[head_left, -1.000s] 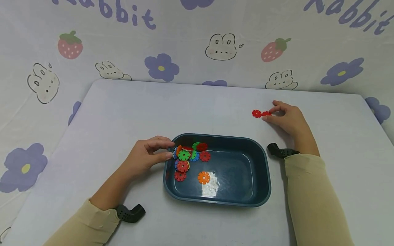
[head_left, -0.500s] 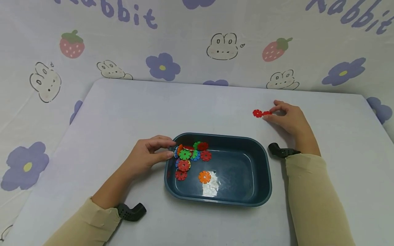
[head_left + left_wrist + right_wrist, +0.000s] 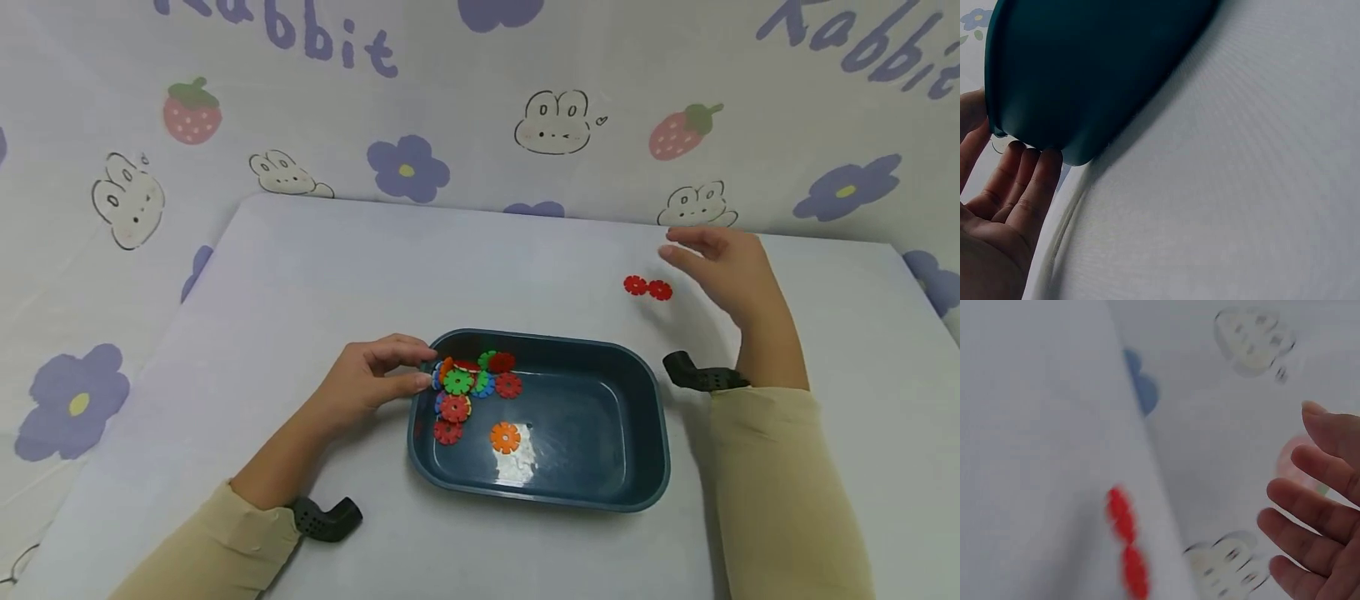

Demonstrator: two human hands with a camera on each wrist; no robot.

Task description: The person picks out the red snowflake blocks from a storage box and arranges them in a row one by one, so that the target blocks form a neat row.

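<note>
My left hand (image 3: 375, 373) holds the left back corner of a dark teal plastic tray (image 3: 540, 502), thumb at the rim and fingertips against the outer wall in the left wrist view. Inside the tray, several notched plastic snowflake discs (image 3: 458, 382) in green, red, blue and orange cluster at the left. One orange disc (image 3: 506, 437) lies apart from them. Two linked red discs (image 3: 648, 287) lie on the white tabletop behind the tray's right end. My right hand (image 3: 723, 267) hovers above and to the right of them, fingers spread and holding nothing.
A white cloth (image 3: 480, 125) printed with rabbits, strawberries and purple flowers rises behind the table's back edge. Black wrist cameras (image 3: 328, 518) stick out from both sleeves. White tabletop (image 3: 420, 258) surrounds the tray.
My right hand has let go of the linked red discs and lifted up and back from them. The left hand keeps its place on the tray. The head view has shifted slightly.
</note>
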